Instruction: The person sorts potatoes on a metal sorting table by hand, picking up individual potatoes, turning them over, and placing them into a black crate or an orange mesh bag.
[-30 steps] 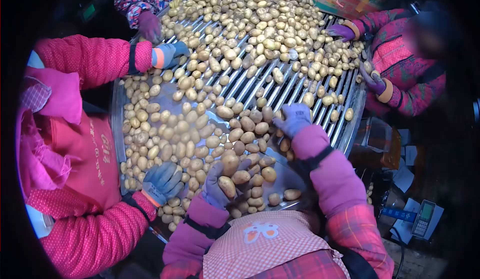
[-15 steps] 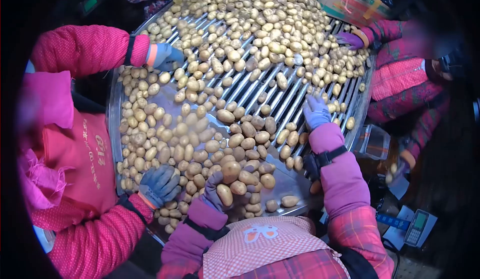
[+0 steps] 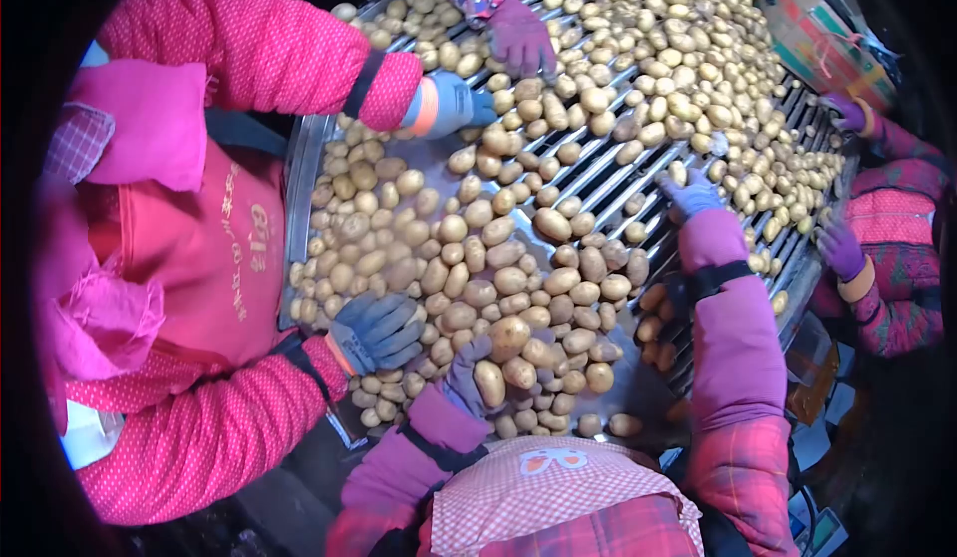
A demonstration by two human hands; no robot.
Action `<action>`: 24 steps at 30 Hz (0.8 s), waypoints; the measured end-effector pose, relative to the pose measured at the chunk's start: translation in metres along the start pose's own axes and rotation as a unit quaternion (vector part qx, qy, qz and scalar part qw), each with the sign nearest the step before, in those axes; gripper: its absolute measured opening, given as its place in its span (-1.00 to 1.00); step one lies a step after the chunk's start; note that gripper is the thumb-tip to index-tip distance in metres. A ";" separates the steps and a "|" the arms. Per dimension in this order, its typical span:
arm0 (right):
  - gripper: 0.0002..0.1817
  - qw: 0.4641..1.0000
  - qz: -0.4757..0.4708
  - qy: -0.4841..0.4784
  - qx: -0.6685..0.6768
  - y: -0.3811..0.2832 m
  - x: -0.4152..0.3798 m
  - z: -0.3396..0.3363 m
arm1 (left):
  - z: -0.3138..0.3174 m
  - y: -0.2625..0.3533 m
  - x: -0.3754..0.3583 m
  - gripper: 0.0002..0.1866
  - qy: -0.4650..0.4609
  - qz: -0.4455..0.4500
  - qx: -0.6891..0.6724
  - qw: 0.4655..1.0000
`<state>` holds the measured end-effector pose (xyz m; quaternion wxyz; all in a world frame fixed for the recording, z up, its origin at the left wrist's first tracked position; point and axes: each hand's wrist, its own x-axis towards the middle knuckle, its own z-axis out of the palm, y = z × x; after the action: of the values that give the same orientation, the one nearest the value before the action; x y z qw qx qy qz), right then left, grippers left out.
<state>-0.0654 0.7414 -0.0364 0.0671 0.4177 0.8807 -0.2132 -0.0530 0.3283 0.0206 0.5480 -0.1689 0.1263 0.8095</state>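
Lying at eleven o'clock from the nearer right hand, a small potato sits beside its parted fingers, long axis roughly twelve-to-six. The left hand, well apart at eight o'clock, curves beside larger potatoes; whether it grips, I cannot tell.

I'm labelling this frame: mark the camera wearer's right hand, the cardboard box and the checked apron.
Right hand (image 3: 692, 195): head view, on its gloved back.
Cardboard box (image 3: 825, 43): head view, on its side.
Checked apron (image 3: 538, 488): head view, on its front.
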 end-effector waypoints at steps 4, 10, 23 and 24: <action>-0.29 0.973 -0.059 -0.016 0.223 0.006 -0.044 -0.023 | -0.027 -0.026 -0.027 -0.32 0.058 0.018 -0.012 0.998; -0.38 0.731 -0.029 -0.289 0.617 -0.069 -0.235 -0.013 | -0.018 -0.010 -0.037 -0.37 -0.005 0.040 0.020 0.999; -0.43 0.617 -0.018 -0.261 0.742 -0.052 -0.389 0.000 | -0.012 -0.041 -0.080 -0.41 -0.047 -0.105 0.203 0.972; -0.43 0.615 -0.016 -0.254 0.746 -0.045 -0.392 0.004 | -0.012 -0.045 -0.084 -0.41 -0.006 -0.106 0.242 0.965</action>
<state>0.1514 0.4372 0.0907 -0.0498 0.2388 0.3720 -0.8956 0.0189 0.2688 0.0434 0.6560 -0.0386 0.2960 0.6932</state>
